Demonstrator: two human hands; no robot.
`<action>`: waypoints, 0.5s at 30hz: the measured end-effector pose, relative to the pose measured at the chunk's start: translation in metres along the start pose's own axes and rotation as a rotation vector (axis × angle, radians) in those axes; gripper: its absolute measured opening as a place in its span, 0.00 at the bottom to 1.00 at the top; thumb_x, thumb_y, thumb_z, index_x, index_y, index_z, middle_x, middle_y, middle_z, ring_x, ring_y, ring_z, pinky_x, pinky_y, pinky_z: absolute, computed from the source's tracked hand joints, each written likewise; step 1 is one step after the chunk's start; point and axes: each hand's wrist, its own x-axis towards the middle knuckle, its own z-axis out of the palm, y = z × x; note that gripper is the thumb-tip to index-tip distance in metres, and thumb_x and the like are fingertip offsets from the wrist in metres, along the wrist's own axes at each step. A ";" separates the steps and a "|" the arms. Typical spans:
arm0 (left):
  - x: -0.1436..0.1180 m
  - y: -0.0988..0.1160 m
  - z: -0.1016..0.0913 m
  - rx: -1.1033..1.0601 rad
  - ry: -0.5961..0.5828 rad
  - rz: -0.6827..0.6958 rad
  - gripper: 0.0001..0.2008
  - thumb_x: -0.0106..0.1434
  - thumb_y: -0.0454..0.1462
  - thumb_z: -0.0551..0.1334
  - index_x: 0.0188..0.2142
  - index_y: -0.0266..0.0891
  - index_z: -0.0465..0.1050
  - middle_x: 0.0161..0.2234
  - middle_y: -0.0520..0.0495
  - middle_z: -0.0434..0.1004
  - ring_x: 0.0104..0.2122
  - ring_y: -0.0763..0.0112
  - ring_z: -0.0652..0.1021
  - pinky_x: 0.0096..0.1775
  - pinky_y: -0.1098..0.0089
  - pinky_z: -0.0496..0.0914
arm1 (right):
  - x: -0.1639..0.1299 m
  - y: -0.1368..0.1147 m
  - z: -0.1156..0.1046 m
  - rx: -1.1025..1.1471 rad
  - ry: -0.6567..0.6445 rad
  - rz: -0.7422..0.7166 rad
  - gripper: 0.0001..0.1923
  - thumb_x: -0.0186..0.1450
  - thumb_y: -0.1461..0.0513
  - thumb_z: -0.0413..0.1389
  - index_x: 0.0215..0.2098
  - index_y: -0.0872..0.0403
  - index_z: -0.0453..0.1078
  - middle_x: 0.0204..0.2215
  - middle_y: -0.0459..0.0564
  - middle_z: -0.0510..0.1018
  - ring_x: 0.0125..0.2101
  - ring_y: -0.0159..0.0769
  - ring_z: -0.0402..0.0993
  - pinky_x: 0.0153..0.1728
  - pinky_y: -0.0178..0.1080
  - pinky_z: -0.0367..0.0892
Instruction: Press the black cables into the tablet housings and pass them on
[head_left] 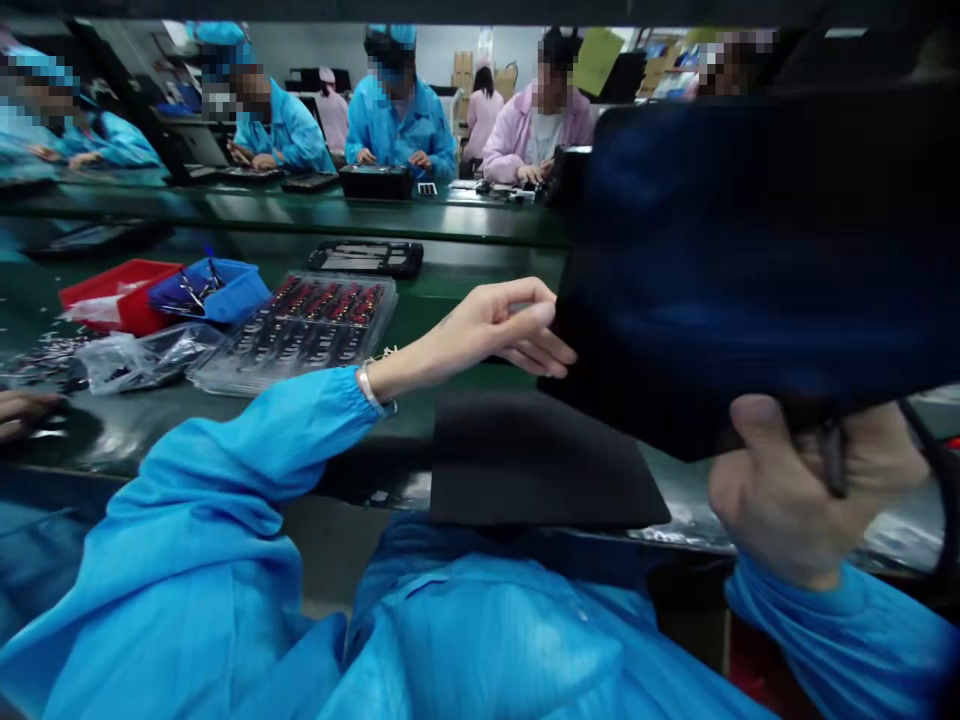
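A large, dark, flat panel (735,270) with a blue sheen fills the upper right, tilted and smeared by motion. My right hand (810,490) grips its lower edge, thumb raised against it. A small dark piece also shows between the right fingers, too blurred to name. At the panel's left edge is my left hand (517,325), fingers loosely stretched and thumb apart from them. Its fingertips overlap the panel's edge; whether they press on it I cannot tell. Below both hands, a black flat sheet (540,465) lies at the front edge of the bench.
Left on the green bench (465,270) are a clear tray of small parts (300,330), a red bin (120,290), a blue bin (210,290) and a plastic bag (150,355). A dark frame (366,258) lies behind. Another person's hand (26,412) shows far left; co-workers sit opposite.
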 end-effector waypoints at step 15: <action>-0.002 -0.023 0.019 -0.099 0.307 -0.186 0.24 0.71 0.47 0.64 0.24 0.35 0.63 0.18 0.53 0.74 0.14 0.84 0.72 0.17 0.82 0.61 | -0.002 -0.013 0.009 0.593 -0.246 0.776 0.18 0.64 0.59 0.65 0.52 0.41 0.79 0.61 0.44 0.76 0.64 0.49 0.70 0.63 0.51 0.73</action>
